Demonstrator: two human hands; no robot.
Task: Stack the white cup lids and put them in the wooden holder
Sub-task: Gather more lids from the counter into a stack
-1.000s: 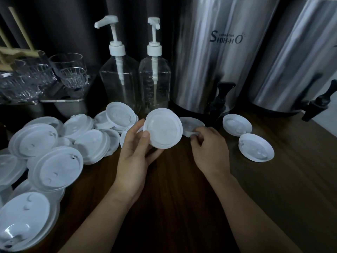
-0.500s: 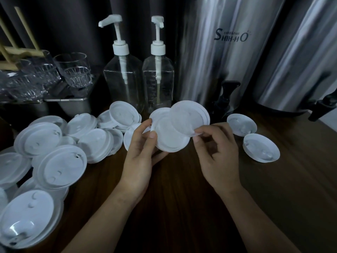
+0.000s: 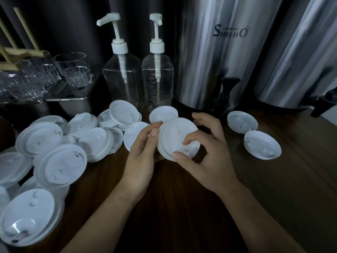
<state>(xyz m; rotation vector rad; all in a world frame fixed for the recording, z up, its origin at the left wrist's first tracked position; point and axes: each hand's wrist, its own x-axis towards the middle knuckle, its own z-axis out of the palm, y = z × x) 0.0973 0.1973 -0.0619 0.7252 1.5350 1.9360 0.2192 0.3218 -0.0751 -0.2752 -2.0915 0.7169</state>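
In the middle of the frame both hands held a small stack of white lids (image 3: 176, 136) just above the dark wooden table (image 3: 173, 207). The left hand (image 3: 144, 154) gripped the stack's left edge, thumb on the top face and fingers curled underneath. The right hand (image 3: 209, 152) pinched the lower right rim between thumb and forefinger, its other fingers spread loosely behind the stack.

Just behind the stack one loose lid (image 3: 162, 114) lay on the table. A heap of lids (image 3: 60, 165) sprawled over the left side of the frame, down to the lower left corner, many overlapping. Two single lids (image 3: 242, 122) (image 3: 262, 145) lay at the right, close together.

At the upper left edge, part of the wooden holder (image 3: 23, 52) showed above some clear glasses (image 3: 74, 72). Two clear pump bottles (image 3: 122, 83) (image 3: 156, 81) stood at the top centre, and two steel urns (image 3: 218, 61) (image 3: 300, 52) filled the upper right.
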